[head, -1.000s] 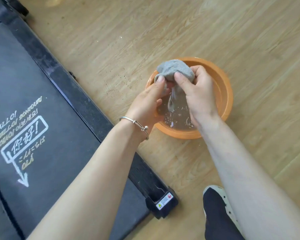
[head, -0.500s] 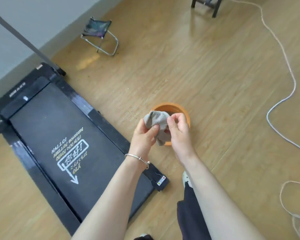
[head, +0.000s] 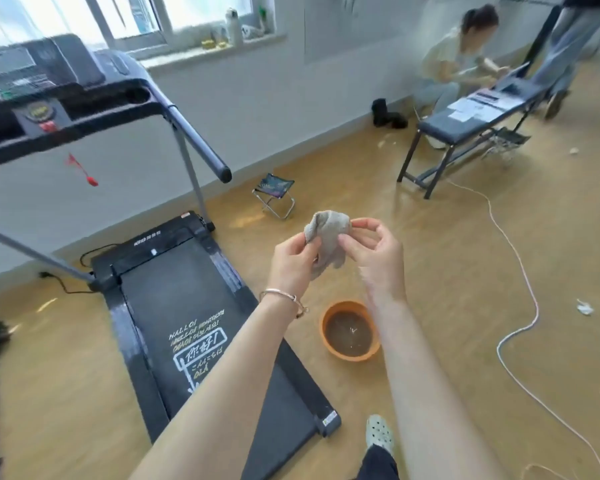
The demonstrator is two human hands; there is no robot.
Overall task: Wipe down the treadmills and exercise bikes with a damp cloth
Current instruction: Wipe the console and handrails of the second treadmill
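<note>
You hold the grey cloth (head: 328, 233) bunched up out in front. Your left hand (head: 291, 265) pinches its nine o'clock edge and your right hand (head: 374, 254) its three o'clock side, each grip curled onto fabric. The orange basin (head: 323, 327) sits on the floor at six o'clock of the cloth, with the treadmill (head: 174, 292) at the basin's nine.

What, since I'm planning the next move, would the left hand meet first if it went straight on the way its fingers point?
The grey cloth, which the left hand pinches; just beyond it, probably the right hand, though depth is unclear.
</note>
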